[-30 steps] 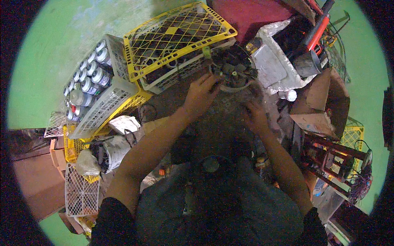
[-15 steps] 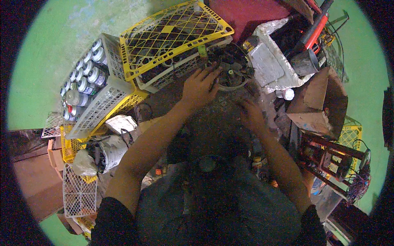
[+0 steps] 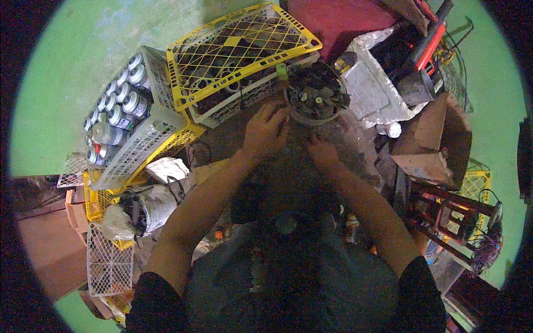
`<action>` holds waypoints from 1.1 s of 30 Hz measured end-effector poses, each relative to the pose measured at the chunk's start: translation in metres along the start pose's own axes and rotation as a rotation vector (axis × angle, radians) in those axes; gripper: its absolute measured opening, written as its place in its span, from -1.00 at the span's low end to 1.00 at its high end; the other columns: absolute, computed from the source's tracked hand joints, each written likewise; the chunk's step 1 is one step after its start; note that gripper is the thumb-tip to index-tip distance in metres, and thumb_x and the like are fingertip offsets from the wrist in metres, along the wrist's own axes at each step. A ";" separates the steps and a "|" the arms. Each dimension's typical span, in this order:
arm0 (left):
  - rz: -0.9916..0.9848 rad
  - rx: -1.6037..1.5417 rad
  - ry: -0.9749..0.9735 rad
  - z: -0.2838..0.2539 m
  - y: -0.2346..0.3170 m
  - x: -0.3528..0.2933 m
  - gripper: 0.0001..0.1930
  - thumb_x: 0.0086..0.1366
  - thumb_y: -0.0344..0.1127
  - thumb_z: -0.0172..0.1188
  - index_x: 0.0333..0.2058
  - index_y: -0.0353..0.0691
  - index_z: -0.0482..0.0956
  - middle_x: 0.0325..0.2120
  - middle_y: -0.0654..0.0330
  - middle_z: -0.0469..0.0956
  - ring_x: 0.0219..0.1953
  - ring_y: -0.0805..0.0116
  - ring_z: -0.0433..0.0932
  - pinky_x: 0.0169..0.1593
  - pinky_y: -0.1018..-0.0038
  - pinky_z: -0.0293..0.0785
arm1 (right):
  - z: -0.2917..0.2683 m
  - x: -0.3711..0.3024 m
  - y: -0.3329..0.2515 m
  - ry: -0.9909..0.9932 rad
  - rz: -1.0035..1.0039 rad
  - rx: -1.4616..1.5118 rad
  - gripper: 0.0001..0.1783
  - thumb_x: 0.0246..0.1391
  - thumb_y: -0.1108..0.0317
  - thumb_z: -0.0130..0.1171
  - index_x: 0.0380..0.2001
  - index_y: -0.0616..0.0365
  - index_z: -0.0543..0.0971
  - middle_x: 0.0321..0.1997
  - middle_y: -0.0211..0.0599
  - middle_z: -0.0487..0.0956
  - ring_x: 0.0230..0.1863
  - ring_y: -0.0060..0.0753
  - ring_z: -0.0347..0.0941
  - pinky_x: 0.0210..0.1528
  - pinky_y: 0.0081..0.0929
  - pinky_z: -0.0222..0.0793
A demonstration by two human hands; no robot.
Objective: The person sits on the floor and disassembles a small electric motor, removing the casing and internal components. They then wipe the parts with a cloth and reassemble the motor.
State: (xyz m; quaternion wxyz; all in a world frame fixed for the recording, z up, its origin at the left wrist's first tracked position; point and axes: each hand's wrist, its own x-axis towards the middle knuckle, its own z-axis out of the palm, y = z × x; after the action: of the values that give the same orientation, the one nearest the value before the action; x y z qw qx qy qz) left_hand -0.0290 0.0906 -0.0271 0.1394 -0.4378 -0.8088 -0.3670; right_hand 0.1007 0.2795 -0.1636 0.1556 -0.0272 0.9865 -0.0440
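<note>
Left hand (image 3: pixel 265 133) lies near-left of the tub (image 3: pixel 315 122), right hand (image 3: pixel 322 152) on its near side, fingers bent, any pinch too dark to tell; step appears to be handwork before the tub, any reach inside calling for clearing its rim.

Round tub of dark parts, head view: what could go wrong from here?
1. Nicks: the round tub holds a jumble of dark, hard-looking parts, and the bare left hand is close to its rim, so an edge might catch skin.
2. Lost pieces: the right hand is in dim light just below the tub, with deep shadow under it; a small part dropped there could be hard to spot.
</note>
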 end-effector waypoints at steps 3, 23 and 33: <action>0.042 -0.002 -0.057 0.009 -0.003 -0.005 -0.70 0.15 -0.41 0.27 -0.09 -0.13 0.58 -0.10 0.00 0.55 -0.09 -0.02 0.58 -0.13 0.20 0.61 | 0.024 0.004 0.011 0.023 0.114 0.222 -0.45 0.20 0.28 0.06 0.27 -0.01 0.37 0.32 0.02 0.36 0.20 0.12 0.43 0.13 -0.08 0.49; 0.140 0.078 -0.415 0.026 0.006 -0.014 -0.32 0.11 -0.30 0.28 0.26 0.01 0.32 0.26 0.07 0.32 0.18 -0.14 0.40 0.19 0.08 0.44 | -0.139 -0.059 0.035 0.924 0.095 0.576 -0.71 0.03 0.60 0.22 -0.13 0.17 0.60 -0.05 -0.09 0.61 -0.04 -0.07 0.60 -0.02 -0.32 0.51; 0.010 0.102 -0.529 0.024 0.011 -0.018 -0.34 0.22 -0.20 0.22 0.30 0.05 0.26 0.33 0.16 0.23 0.21 -0.26 0.34 0.15 -0.05 0.48 | -0.163 -0.048 0.045 0.520 0.269 1.460 -0.71 0.07 0.47 0.26 -0.09 0.14 0.61 -0.07 -0.12 0.58 -0.10 -0.05 0.58 -0.03 -0.30 0.51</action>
State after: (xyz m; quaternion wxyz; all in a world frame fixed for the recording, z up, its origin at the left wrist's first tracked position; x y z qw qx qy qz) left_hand -0.0079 0.1007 -0.0483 -0.0532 -0.5147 -0.8325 -0.1977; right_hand 0.0941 0.3405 0.0007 -0.0977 0.2129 0.7076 -0.6666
